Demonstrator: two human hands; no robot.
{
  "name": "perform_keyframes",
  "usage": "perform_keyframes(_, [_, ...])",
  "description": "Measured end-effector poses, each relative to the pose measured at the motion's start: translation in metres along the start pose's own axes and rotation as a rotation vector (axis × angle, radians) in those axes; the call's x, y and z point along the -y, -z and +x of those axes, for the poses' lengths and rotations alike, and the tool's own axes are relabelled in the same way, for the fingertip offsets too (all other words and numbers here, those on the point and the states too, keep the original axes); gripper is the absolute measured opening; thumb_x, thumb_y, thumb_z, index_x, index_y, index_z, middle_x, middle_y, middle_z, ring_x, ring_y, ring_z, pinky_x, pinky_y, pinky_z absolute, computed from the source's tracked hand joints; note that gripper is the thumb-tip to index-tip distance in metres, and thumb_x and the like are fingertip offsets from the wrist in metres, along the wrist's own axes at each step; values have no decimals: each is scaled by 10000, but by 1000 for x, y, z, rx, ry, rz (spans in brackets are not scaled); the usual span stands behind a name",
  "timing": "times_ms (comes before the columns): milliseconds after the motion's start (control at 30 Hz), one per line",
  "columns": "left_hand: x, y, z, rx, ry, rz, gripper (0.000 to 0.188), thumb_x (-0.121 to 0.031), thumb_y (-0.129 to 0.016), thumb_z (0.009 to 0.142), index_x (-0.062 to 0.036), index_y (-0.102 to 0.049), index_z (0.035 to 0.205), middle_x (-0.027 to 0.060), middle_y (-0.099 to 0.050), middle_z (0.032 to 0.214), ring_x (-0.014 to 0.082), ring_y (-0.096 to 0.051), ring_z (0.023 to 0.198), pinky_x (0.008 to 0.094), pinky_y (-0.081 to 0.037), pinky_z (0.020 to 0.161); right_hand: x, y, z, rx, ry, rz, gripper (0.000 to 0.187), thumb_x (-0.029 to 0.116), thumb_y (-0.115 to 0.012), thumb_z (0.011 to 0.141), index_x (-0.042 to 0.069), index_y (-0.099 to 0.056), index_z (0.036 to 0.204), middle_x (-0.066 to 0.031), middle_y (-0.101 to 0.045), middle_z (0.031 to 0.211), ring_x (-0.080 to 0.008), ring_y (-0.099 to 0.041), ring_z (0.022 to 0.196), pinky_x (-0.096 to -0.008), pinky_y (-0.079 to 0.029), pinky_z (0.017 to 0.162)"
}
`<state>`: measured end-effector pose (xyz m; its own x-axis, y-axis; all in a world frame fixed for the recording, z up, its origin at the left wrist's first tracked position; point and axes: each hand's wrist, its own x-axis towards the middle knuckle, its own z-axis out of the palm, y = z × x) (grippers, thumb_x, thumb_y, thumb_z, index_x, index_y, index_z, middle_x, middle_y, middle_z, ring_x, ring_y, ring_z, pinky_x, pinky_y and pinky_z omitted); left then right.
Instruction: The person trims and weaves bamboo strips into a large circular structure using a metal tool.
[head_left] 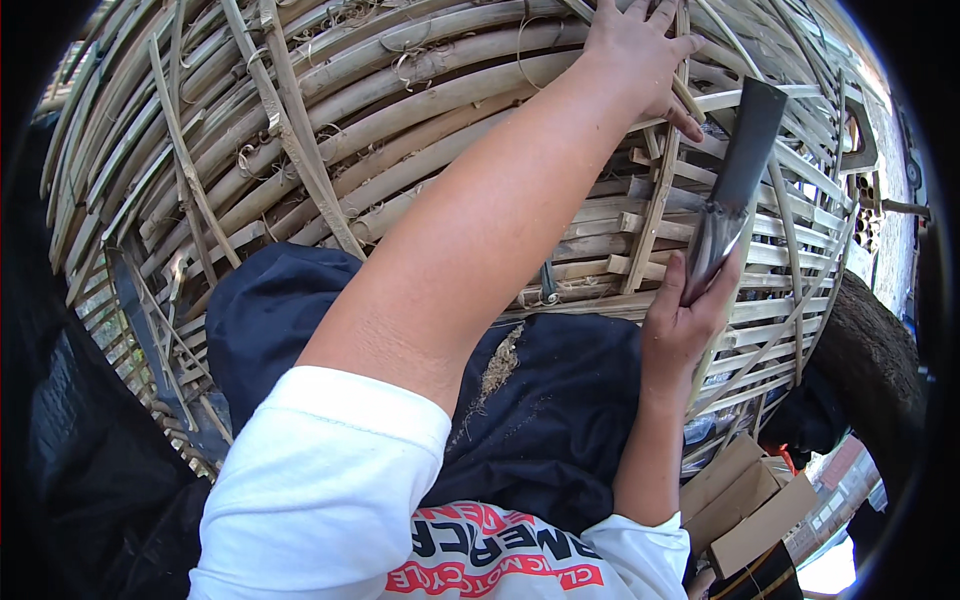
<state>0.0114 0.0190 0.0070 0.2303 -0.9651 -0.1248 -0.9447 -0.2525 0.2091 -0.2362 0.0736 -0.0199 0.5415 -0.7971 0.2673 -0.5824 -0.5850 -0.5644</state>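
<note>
My left arm stretches up across the view. My left hand (640, 60) lies over the split bamboo strips (440, 80) near the top edge, fingers spread and thumb apart, some fingertips cut off by the frame. A narrow upright strip (655, 205) runs beneath that hand. My right hand (690, 310) is closed round the shiny, rounded metal handle of a broad-bladed metal tool (748, 140). Its flat dark blade points up and slightly right, in front of the strips. The tool's exact kind is unclear.
The bamboo strips form a large curved, crisscrossed frame around me. Dark cloth (560, 410) with pale shavings covers my lap. At the lower right are an opened cardboard box (740, 490) and a thick dark trunk-like post (870, 345). Loose bamboo shavings (410, 70) hang on the frame.
</note>
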Motion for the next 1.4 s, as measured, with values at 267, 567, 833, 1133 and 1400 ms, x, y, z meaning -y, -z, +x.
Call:
perform_keyframes(267, [-7,6,2,44,10,20,1127,-856,-622,704,-265,-285,1603,142,-142,1692,325,-215,1543,678,-83,1200,-3,8,-6,19,-127,74,532,214,-616,1023,-41,-418,1446,-55,-595,823,-92,-524,618,-255,-446,565])
perform_keyframes(567, [-11,4,-5,-96,-29,-7,939,-654,-680,827,-271,-301,1596,133,-146,1692,315,-223,1541,680,-71,1204,-7,4,0,-4,-25,121,481,162,-609,983,-7,-453,1405,-328,-678,1025,-503,-672,936,-510,-543,771])
perform_keyframes(833, [-10,10,-6,5,-17,-39,986,-686,-678,809,-272,-272,1606,135,-121,1697,314,-236,1537,681,-77,1204,-7,-5,-4,-167,67,132,510,149,-636,973,-22,-443,1413,-296,-693,1026,-464,-700,931,-475,-545,781])
perform_keyframes(1133, [14,-51,30,-260,73,111,1099,-804,-657,733,-263,-268,1607,133,-119,1697,319,-202,1547,683,-59,1202,4,-6,7,49,-127,3,505,147,-635,984,-16,-441,1420,-280,-696,1050,-436,-706,992,-430,-545,833])
perform_keyframes(1400, [-1,-8,6,-89,-5,30,1067,-781,-656,754,-259,-279,1605,140,-150,1691,324,-221,1541,681,-73,1203,-6,-2,9,68,-114,-48,486,148,-634,990,-31,-452,1404,-257,-696,1050,-353,-700,917,-405,-543,792])
